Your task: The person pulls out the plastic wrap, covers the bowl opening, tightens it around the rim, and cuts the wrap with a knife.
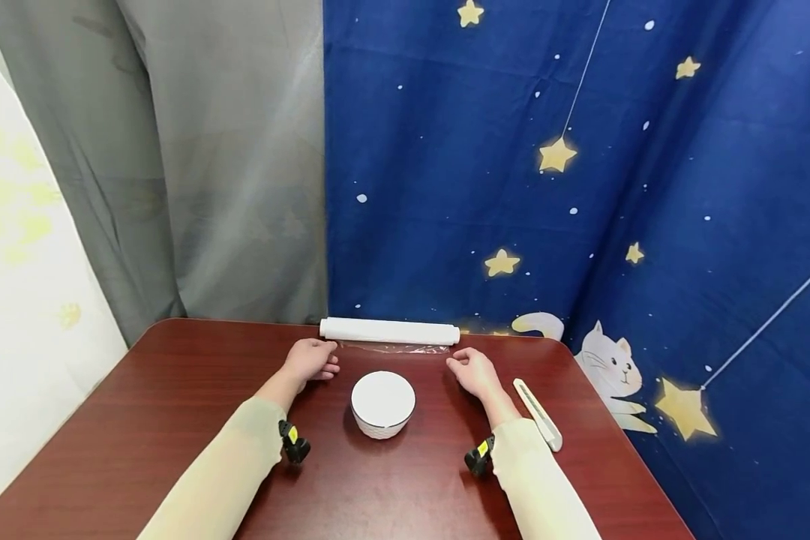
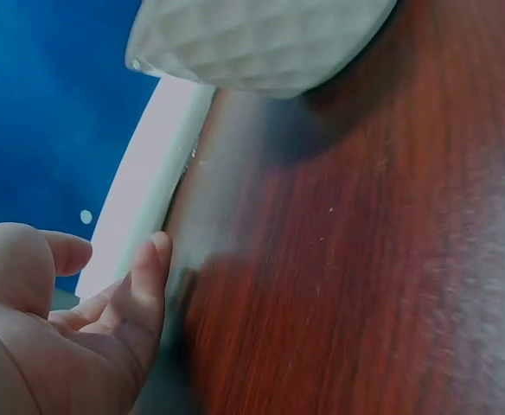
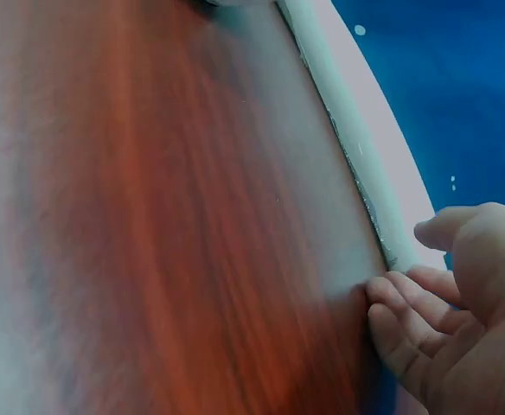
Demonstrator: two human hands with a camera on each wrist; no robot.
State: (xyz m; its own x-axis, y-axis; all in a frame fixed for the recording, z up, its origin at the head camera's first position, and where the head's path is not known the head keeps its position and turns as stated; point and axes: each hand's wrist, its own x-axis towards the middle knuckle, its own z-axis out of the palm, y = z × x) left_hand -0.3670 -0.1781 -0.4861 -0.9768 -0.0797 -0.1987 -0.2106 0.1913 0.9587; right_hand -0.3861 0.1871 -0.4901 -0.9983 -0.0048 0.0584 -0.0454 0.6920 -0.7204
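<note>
A roll of cling film (image 1: 389,331) lies along the table's far edge, with a loose strip of clear film (image 1: 405,348) at its front. My left hand (image 1: 309,360) is by the roll's left end; in the left wrist view its thumb stands apart from loosely bent fingers (image 2: 140,290), holding nothing visible. At the right end, my right hand (image 1: 474,370) is just in front of the roll, also with thumb and fingers (image 3: 399,298) parted. Between the forearms stands a white bowl (image 1: 382,405) with a textured side, which appears at the top of the left wrist view (image 2: 261,43).
A white utility knife (image 1: 537,415) lies on the dark red table (image 1: 391,495), just right of the right forearm. Behind the table hang a grey curtain (image 1: 243,165) and a blue star-patterned curtain (image 1: 445,172). Both wrists carry small black cameras.
</note>
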